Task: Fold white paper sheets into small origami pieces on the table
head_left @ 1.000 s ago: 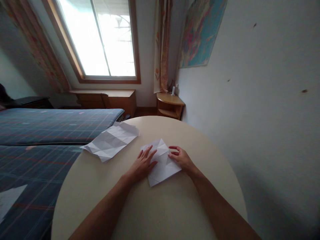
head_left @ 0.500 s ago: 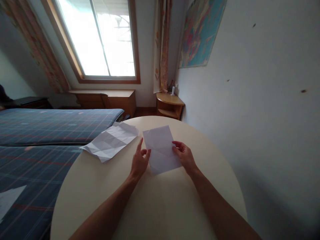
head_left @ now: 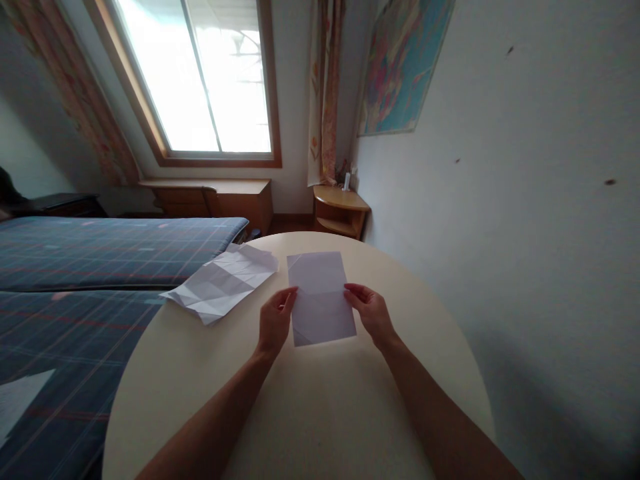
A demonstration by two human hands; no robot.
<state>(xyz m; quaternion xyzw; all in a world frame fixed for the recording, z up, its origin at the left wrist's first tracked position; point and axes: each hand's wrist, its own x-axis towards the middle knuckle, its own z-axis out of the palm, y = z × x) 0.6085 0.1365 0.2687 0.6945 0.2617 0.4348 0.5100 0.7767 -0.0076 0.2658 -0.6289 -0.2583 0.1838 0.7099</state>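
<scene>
Left fingers (head_left: 285, 295) and right fingers (head_left: 357, 291) pinch white paper (head_left: 321, 303), a creased sheet (head_left: 224, 283) lying leftward.

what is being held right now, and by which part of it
A creased sheet of white paper: the left grip pinches its left edge, the right grip its right edge, both near the middle.

Open table (head_left: 320, 413) on your near side and right of your right hand (head_left: 373, 313); creased paper (head_left: 225, 283) in the way, ahead-left of your left hand (head_left: 275, 321).
</scene>
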